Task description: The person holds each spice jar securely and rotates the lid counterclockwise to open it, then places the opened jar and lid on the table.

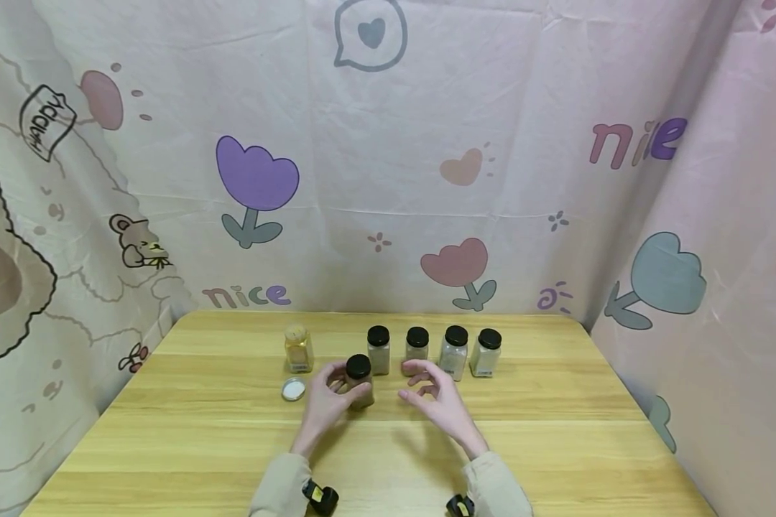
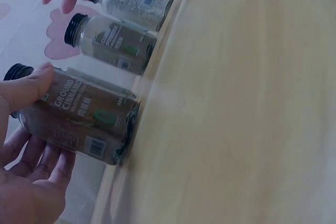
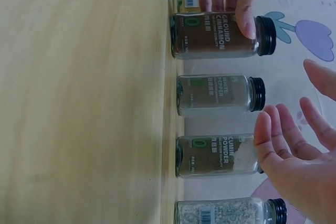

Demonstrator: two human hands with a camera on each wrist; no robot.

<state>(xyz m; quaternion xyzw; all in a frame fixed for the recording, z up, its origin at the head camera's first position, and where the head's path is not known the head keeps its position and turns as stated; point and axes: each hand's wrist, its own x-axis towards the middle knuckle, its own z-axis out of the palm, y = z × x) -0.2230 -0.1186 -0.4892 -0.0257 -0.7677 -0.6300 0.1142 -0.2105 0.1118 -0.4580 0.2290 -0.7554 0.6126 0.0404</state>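
Note:
My left hand (image 1: pixel 326 406) grips a square glass jar of ground cinnamon (image 1: pixel 361 391) with a black screw cap, thumb on one side and fingers behind. The left wrist view shows its brown contents and label, with the jar's base close to the table. My right hand (image 1: pixel 442 408) is held apart with fingers loosely bent and nothing in them. It is nearest the cumin powder jar (image 3: pixel 210 156), overlapping its cap in the right wrist view. Between the two hands, farther back, stands a white pepper jar (image 3: pixel 218 94), also black-capped.
On the wooden table (image 1: pixel 187 431), two more black-capped jars stand at the right, one with pale flakes (image 1: pixel 454 355), one with pale contents (image 1: pixel 486 355). Left of the cinnamon stands a jar with yellow contents (image 1: pixel 299 353), a round lid (image 1: pixel 294 389) lying before it. A printed curtain (image 1: pixel 375 143) hangs behind.

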